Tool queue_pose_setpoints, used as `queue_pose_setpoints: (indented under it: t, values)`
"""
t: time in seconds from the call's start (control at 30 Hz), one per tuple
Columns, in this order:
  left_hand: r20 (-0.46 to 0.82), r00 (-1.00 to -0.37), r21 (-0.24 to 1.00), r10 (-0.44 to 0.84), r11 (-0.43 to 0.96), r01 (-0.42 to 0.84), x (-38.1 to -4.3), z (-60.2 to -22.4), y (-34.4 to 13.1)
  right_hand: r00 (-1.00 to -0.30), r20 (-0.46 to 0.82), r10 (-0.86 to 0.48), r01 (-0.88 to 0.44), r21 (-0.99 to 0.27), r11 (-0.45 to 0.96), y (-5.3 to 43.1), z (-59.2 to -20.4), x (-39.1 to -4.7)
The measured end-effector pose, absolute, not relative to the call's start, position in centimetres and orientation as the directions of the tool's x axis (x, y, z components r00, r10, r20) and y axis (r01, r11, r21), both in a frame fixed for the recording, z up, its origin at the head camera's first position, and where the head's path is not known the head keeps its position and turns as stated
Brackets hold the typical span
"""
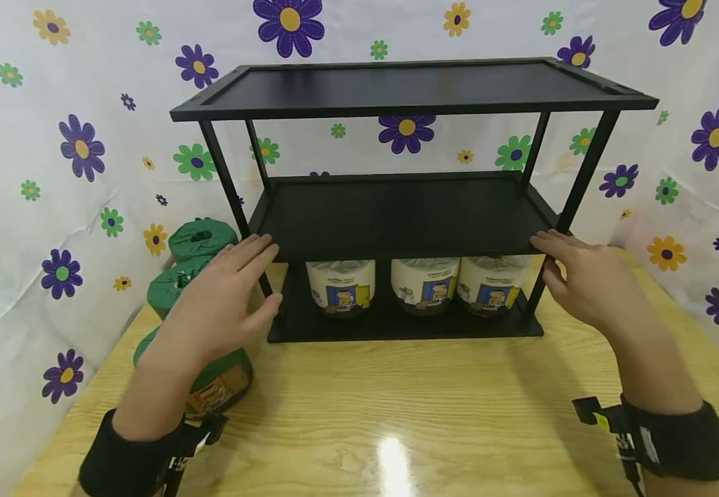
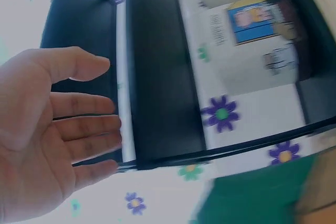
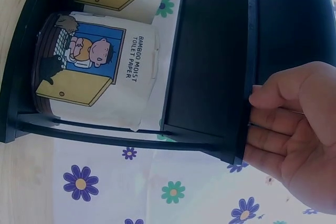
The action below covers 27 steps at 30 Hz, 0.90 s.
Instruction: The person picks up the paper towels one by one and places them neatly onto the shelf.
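A black three-tier rack (image 1: 397,215) stands on the table. My left hand (image 1: 223,297) is at the front left corner of the middle shelf, fingers extended and thumb apart; its palm shows bare in the left wrist view. At the front right corner of that shelf, my right hand (image 1: 589,279) touches the edge with nearly straight fingers, and its thumb (image 3: 257,97) lies against the front edge. Three toilet paper rolls with cartoon labels, one on the left (image 1: 341,286), another in the middle (image 1: 424,284) and the third (image 1: 492,284) to the right, stand on the bottom shelf.
Green-wrapped rolls (image 1: 203,238) are stacked left of the rack, partly hidden by my left arm. The rack's top shelf (image 1: 397,86) overhangs the middle one. A flower-patterned cloth (image 1: 117,276) hangs behind the wooden table (image 1: 428,400).
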<state>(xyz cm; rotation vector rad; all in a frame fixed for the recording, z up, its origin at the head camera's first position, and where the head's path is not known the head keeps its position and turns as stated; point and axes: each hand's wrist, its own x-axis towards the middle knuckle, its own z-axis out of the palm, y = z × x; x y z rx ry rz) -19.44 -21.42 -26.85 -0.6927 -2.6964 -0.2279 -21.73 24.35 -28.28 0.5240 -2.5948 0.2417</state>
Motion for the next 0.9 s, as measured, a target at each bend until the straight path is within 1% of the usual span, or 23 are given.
queue_pose_setpoints:
  t: [0.13,0.17,0.23,0.3,0.4,0.5,0.57,0.67,0.9]
  values:
    - [0.504,-0.783,0.082,0.365,0.882,0.464,-17.8,-25.2,-22.2,-0.831,0.463,-0.309,-0.387,-0.080,0.919,24.5,-28.2,-21.6]
    - [0.510,-0.788,0.093,0.345,0.888,0.450,-17.3,-24.8,-22.5,-0.837,0.453,-0.306,-0.381,-0.082,0.921,24.4,-28.1,-21.6]
    - [0.483,-0.813,0.108,0.324,0.900,0.423,-16.7,-24.2,-23.3,-0.848,0.434,-0.303,-0.374,-0.086,0.923,24.4,-28.1,-21.6]
    - [0.398,-0.865,0.131,0.307,0.914,0.385,-16.3,-23.7,-24.1,-0.860,0.416,-0.297,-0.367,-0.097,0.925,24.4,-28.0,-21.5]
    - [0.212,-0.936,0.170,0.280,0.933,0.317,-16.5,-23.5,-25.3,-0.877,0.388,-0.284,-0.352,-0.115,0.929,24.4,-28.0,-21.4]
    - [0.031,-0.972,0.194,0.232,0.953,0.234,-17.0,-23.9,-26.2,-0.886,0.375,-0.274,-0.342,-0.127,0.931,24.3,-27.9,-21.4]
    - [-0.062,-0.977,0.204,0.203,0.961,0.187,-17.5,-24.2,-26.5,-0.887,0.375,-0.270,-0.338,-0.129,0.932,24.3,-28.0,-21.4]
    - [-0.147,-0.971,0.202,0.187,0.967,0.156,-18.3,-24.8,-26.7,-0.888,0.376,-0.265,-0.331,-0.124,0.935,24.3,-28.0,-21.4]
    - [-0.257,-0.951,0.150,0.172,0.979,0.136,-20.4,-26.5,-26.4,-0.892,0.367,-0.265,-0.327,-0.116,0.938,24.4,-28.0,-21.4]
